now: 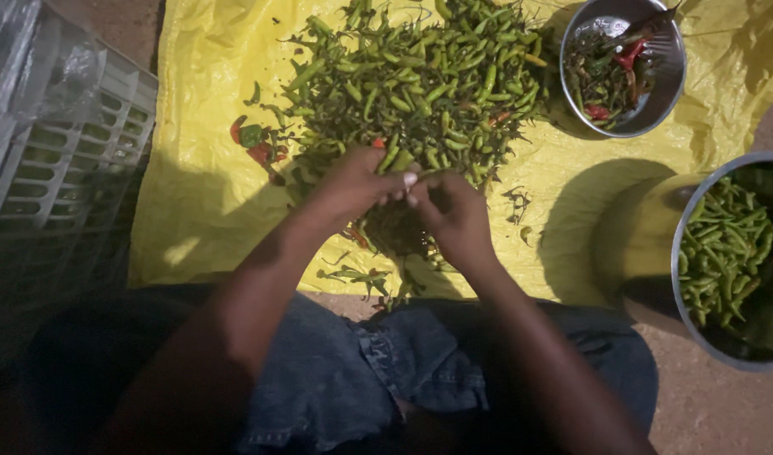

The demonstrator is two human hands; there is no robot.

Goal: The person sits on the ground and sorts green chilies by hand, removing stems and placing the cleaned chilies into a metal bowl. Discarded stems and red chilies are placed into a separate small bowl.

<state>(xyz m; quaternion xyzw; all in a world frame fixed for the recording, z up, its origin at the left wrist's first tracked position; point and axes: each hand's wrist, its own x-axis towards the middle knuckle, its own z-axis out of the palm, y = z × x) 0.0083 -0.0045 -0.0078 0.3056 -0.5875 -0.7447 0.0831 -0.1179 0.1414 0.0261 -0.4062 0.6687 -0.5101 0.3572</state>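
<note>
Head view: left hand [353, 181] and right hand [454, 211] meet fingertip to fingertip, pinching what looks like one green chili, too dark to confirm. Chili pile [420, 84] at 12 o'clock still big. Pot [686, 244] at 3 holds a fair batch; bowl [669, 93] at 1 has rejects. Approx. early-mid.

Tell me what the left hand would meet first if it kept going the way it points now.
The left hand points up-right, its fingertips meeting the right hand. Past those, the heap of green chillies on the yellow sheet comes first, though depth is unclear.
</note>
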